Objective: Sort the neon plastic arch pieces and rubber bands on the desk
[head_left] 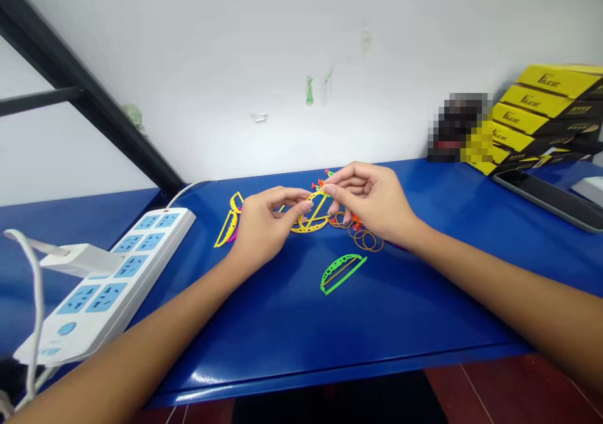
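Note:
Between my hands is a yellow plastic bow (311, 227), above the blue table. My left hand (271, 220) pinches its left side with thumb and forefinger. The fingertips of my right hand (365, 198) close on its upper right end. Below them a green bow (340, 272) with a tan band lies on the table. Tan rubber bands (369, 240) and small orange pieces (357, 223) lie under and beside my right hand, which partly hides them. Left of my left hand are more yellow bows (228, 228) with something magenta beneath.
A white power strip (176, 239) with a plugged-in white adapter (87, 259) and cable stands at the left. Yellow and black boxes (532, 100) are stacked at the back right, near a dark phone (551, 198). A black metal frame (89, 100) slants at the left.

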A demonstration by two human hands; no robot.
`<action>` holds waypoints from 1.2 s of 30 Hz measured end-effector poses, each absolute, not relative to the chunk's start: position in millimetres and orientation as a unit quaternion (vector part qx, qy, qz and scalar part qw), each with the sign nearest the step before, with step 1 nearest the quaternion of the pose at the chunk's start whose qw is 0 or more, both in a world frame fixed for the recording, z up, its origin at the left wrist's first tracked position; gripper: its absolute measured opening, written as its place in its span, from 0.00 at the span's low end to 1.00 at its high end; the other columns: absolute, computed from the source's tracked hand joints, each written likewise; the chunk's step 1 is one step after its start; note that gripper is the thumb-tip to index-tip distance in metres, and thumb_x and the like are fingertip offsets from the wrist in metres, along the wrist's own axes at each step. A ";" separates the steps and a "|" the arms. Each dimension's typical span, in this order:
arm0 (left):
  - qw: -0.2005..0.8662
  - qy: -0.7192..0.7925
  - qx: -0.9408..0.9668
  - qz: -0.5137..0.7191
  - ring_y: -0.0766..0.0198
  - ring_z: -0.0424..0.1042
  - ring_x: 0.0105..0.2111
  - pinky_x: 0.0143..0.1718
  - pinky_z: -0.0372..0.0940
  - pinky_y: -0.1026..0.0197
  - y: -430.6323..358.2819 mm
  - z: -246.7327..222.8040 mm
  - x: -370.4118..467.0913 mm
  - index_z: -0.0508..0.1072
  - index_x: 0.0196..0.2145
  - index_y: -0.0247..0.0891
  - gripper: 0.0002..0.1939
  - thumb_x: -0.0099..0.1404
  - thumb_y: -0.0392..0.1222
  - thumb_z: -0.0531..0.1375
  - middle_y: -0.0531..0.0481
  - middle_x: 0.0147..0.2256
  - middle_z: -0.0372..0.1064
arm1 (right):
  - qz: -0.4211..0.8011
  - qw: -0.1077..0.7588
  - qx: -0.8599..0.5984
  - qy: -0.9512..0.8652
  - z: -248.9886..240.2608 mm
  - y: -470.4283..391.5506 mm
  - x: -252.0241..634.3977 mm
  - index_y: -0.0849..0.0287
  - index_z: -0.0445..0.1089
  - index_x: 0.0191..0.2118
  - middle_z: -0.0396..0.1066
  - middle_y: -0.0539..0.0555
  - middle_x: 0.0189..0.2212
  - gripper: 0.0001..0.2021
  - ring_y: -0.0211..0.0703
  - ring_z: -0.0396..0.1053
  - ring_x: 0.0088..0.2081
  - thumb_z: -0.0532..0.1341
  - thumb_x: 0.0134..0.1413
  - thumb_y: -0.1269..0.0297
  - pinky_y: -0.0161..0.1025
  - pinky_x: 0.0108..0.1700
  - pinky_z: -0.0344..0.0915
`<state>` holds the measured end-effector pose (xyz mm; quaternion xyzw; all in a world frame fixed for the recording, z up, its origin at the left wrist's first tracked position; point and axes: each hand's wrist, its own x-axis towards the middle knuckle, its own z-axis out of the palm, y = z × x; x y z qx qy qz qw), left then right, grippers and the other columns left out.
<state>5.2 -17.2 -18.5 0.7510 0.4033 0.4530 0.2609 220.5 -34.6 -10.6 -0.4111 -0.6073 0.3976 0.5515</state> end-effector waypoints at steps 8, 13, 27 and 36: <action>0.231 0.365 0.783 0.449 0.57 0.81 0.41 0.39 0.74 0.59 -14.7 -19.5 3.4 0.88 0.47 0.39 0.11 0.73 0.44 0.68 0.44 0.42 0.85 | 0.344 0.579 -0.408 -0.616 -12.3 -36.4 220.7 0.59 0.78 0.39 0.81 0.54 0.29 0.17 0.43 0.79 0.26 0.78 0.56 0.51 0.35 0.21 0.73; 0.264 0.371 0.771 0.446 0.58 0.81 0.39 0.34 0.75 0.61 -16.6 -20.7 4.8 0.87 0.45 0.38 0.10 0.71 0.45 0.69 0.44 0.40 0.83 | 0.372 0.569 -0.401 -0.614 -15.1 -35.7 219.9 0.59 0.78 0.39 0.81 0.54 0.27 0.16 0.43 0.79 0.25 0.77 0.57 0.52 0.36 0.22 0.75; 0.312 0.358 0.719 0.507 0.59 0.83 0.34 0.35 0.78 0.60 -23.0 -22.7 11.7 0.85 0.40 0.36 0.08 0.67 0.43 0.72 0.47 0.36 0.80 | 0.362 0.580 -0.388 -0.618 -14.6 -40.5 217.3 0.58 0.80 0.39 0.80 0.53 0.26 0.20 0.44 0.78 0.26 0.77 0.56 0.45 0.41 0.26 0.78; 0.331 0.361 0.713 0.501 0.58 0.83 0.35 0.35 0.78 0.60 -20.9 -26.4 11.0 0.82 0.42 0.36 0.10 0.68 0.45 0.72 0.47 0.37 0.80 | 0.336 0.505 -0.378 -0.699 -3.9 -29.1 234.9 0.60 0.84 0.42 0.85 0.58 0.39 0.14 0.45 0.82 0.33 0.73 0.62 0.54 0.42 0.36 0.79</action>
